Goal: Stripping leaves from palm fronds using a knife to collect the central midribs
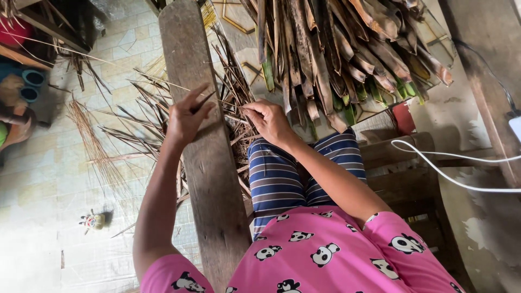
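Pinching a thin dark strip of leaf [209, 100] against the plank, your left hand [187, 116] rests closed on the worn wooden plank [209, 179] that runs away from your body, so the board gives the strip a firm backing. Your right hand [269, 120], just to the side across the plank's edge, has its fingers curled tight around the other end of thin strands; what lies inside that grip is too small to tell apart. Both hands hover over your knee in striped trousers [282, 179], keeping the work close and steady. Beyond the right hand, a heap of dried brown leaf sheaths with green bases [347, 59] lies within easy reach, fanned toward you. Past the left hand, split slivers and thin ribs [135, 130] lie scattered on the tiled floor [49, 179], with a loose bundle of fine sticks [92, 141] farther out. A white cable [450, 173] trails well beyond your right arm.
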